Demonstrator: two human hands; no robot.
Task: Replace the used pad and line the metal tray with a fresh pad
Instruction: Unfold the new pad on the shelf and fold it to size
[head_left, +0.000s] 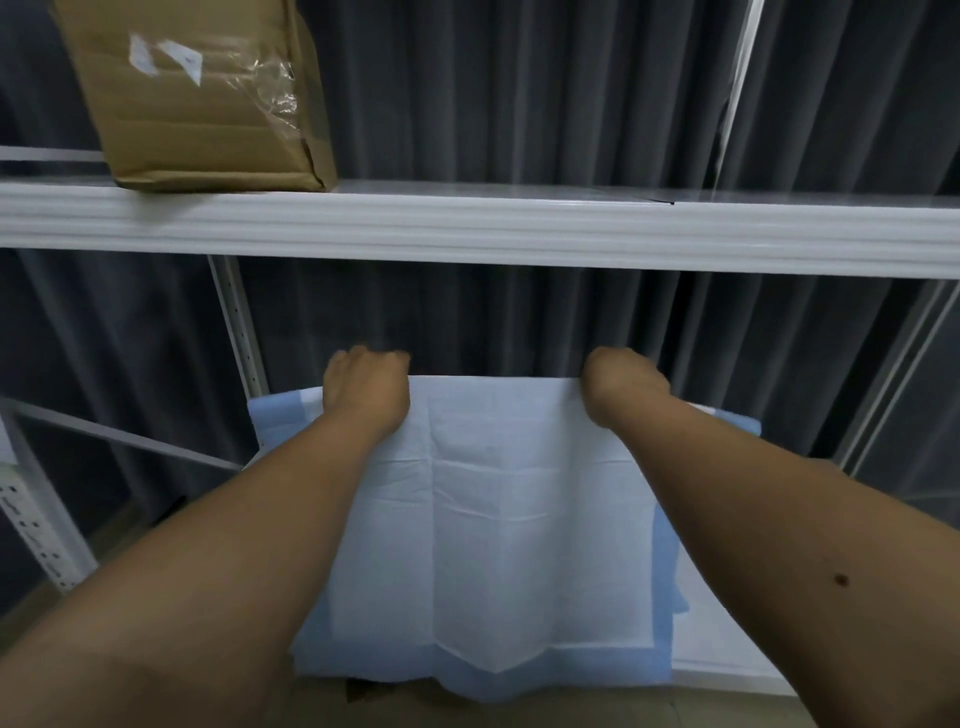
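A white pad with a blue border (498, 525) lies spread flat on the lower shelf, creased from folding, its near edge hanging over the front. My left hand (366, 387) rests at the pad's far left corner, fingers curled over the back edge. My right hand (621, 384) sits at the far right corner, fingers bent down behind that edge. Both hands press or grip the pad's far edge; the fingertips are hidden. The metal tray is covered by the pad, with only a pale strip of shelf surface (727, 644) showing at the right.
A white upper shelf (519, 228) runs across just above my hands. A taped cardboard box (202, 93) stands on it at the left. Dark grey curtains (519, 104) hang behind. White rack uprights (239, 332) and a brace frame the left side.
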